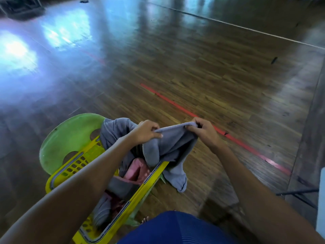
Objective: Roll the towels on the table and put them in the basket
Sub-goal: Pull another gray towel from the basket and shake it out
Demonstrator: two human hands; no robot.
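above the yellow basket, which sits on a green plastic chair, a grey towel is held up by its top edge. the left hand is closed round one end of that edge, fingers curled and cloth bunched under them; the right hand pinches the other end between thumb and curled fingers. the edge is drawn almost taut between the two hands. the cloth below hangs loose and unrolled, partly over the basket's near rim, and its lowest corner dangles outside the basket, close to the wooden floor. inside the basket a pink towel and a second grey cloth are seen, crumpled rather than neatly rolled as far as can be told. no table top is plainly shown; a grey strip at the far right edge cannot be identified. judgement: the step in hand is the opening-out of this towel before rolling. for a good result the two true corners should be found, not mid-edge bunches, so that the cloth hangs square. the hanging corner should be kept off the floor. the towel is best laid flat, smoothed, folded lengthways if wide, then rolled from one short end with even pressure from both hands. soft cloth is expected to spring loose, so the free end should be pinned under the roll when it is set in the basket.
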